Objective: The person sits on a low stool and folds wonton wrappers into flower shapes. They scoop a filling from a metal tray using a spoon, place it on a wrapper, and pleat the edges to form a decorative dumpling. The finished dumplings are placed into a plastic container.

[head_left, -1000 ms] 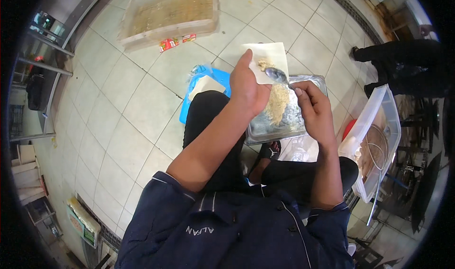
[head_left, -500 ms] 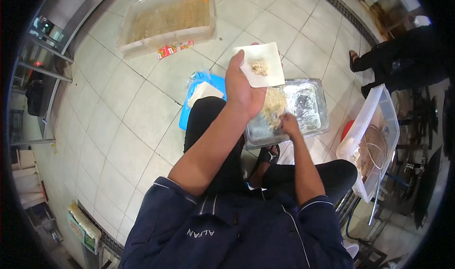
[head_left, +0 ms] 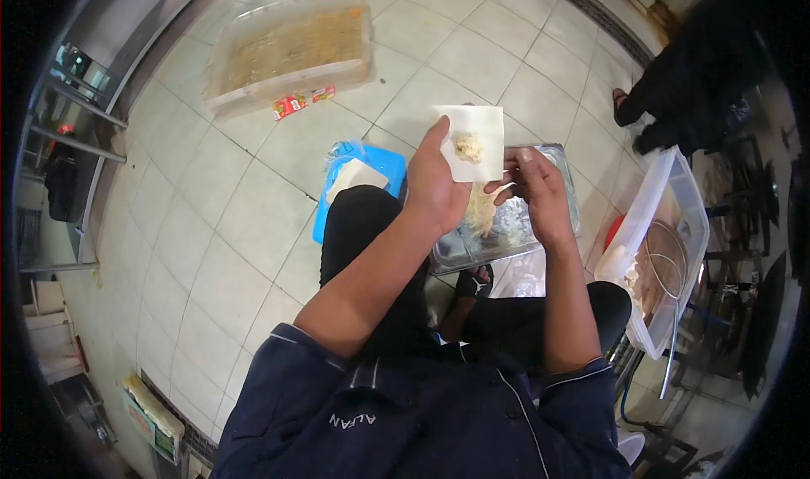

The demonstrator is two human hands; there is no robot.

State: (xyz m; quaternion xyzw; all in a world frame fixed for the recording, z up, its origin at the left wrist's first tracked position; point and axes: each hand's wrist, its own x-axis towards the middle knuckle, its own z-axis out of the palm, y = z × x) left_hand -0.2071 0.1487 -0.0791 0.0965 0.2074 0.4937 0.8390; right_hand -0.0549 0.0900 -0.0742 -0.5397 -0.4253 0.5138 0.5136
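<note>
Pinching the pale square sheet point(head_left: 491, 165) at its 9 o'clock edge, the left hand point(head_left: 434, 191) holds it toward the metal tray's point(head_left: 567, 213) 11 o'clock. The right hand point(head_left: 544, 194), fingers apart, is at the sheet's 4 o'clock. Seemingly light, soft, tearable: grip edges gently.

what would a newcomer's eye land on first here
Probably the pale square wrapper near the middle, held up on the left hand with a small mound of filling on it; the right hand is close by its right edge. Below them sits a metal tray with more filling, and the bright blue container stands out to its left.
</note>
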